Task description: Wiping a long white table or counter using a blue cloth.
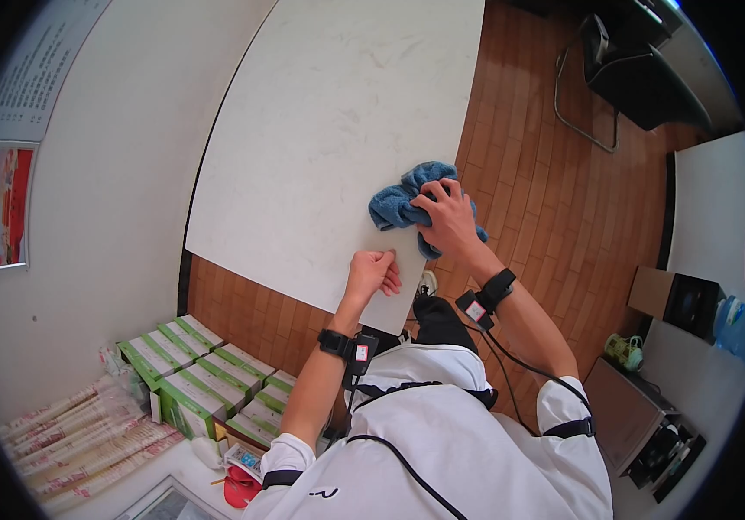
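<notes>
A crumpled blue terry cloth lies at the right edge of the white tabletop, and part of it hangs over that edge. My right hand grips it from above with bent fingers, which hide the middle of the cloth. Closer to my body, my left hand is over the near end of the table, apart from the cloth. Its fingers are loosely curled in, and nothing shows in them. Faint grey smudges mark the white surface.
Green-and-white boxes are stacked at lower left, beside rolled patterned sheets. A black chair with a metal frame stands on the wood floor at upper right. A wall borders the table's left side. Cables run along my arms.
</notes>
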Tool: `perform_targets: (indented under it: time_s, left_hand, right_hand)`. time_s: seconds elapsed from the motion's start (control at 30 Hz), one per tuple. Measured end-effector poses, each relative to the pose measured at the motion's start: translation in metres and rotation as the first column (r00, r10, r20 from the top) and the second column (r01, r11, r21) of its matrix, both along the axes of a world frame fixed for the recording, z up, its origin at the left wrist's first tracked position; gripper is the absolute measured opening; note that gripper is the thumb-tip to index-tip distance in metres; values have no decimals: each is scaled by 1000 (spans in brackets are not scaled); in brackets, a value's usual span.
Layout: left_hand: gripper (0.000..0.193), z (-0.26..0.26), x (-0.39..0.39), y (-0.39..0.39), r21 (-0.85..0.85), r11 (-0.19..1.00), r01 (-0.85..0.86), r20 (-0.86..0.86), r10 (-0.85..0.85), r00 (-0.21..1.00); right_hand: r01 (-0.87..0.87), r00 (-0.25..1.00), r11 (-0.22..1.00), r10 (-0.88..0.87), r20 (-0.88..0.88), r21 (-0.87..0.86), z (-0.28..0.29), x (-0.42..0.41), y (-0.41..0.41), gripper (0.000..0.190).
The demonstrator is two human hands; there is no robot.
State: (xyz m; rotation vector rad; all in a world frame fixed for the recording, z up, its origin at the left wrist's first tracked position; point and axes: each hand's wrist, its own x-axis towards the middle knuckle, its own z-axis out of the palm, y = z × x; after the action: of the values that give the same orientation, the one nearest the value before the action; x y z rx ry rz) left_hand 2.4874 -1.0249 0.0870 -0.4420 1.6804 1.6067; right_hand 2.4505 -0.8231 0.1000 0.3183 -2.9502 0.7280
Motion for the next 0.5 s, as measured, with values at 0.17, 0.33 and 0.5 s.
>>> perform_targets:
  time_s: [0.17,0.33,0.5]
  left_hand:
    - [42,2,0,1,-33,999,3,5,-3,1000]
    - [42,-1,0,-1,-22,1000,5,-10,-5,1000]
    - [41,3,-1,2,-37,999,-3,6,3,1000]
  right_hand:
    - [3,1000,1000,-3,-7,-13,0,1,0,42]
    - [7,1000,999,-7,-1,-37,-1,0,-1,42]
    - [11,999,999,-13,-36,-40,-5,2,1,41]
